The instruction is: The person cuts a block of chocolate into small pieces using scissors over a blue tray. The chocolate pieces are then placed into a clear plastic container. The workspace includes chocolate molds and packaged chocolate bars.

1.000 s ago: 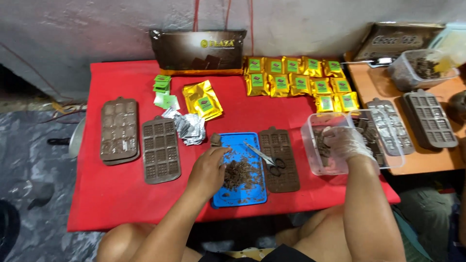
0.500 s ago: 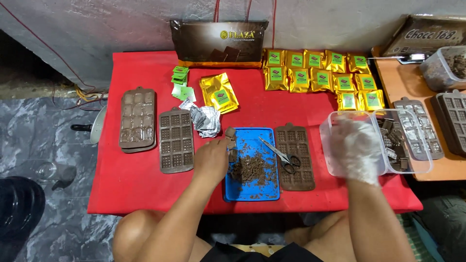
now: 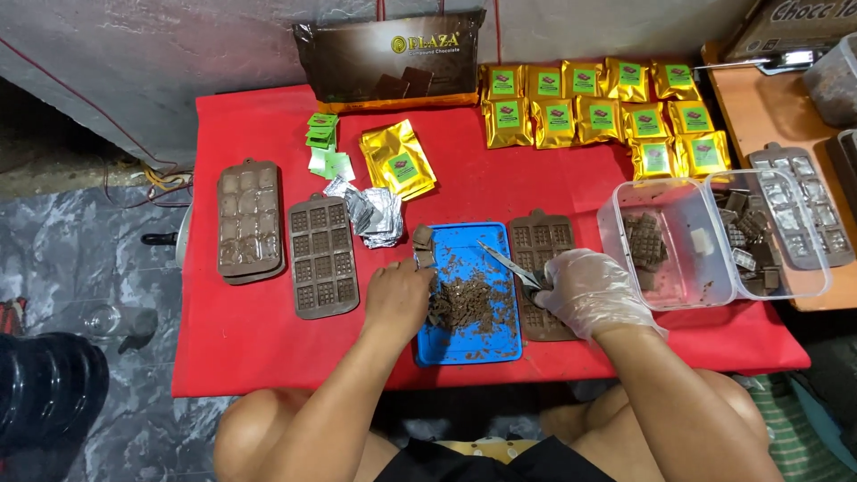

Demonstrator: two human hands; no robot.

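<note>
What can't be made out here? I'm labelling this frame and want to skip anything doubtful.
Head view only:
- Scissors: handles hidden by the gloved right hand.
- Left hand: fingertips buried among chocolate pieces on the blue tray; grip unclear.
- Grey mould: partly behind the clear tubs.
- Box and container at top right: cut off by the edge.

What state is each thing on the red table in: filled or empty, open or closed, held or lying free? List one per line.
Blue tray: strewn with chopped chocolate.
Scissors: held by the gloved right hand.
Left hand: bare, resting on the chocolate pieces.
Clear tub: open, a few chocolate pieces inside.
Brown mould: lying flat, cavities filled.
Gold pouches: laid in rows.
Foil wrappers: crumpled.
</note>
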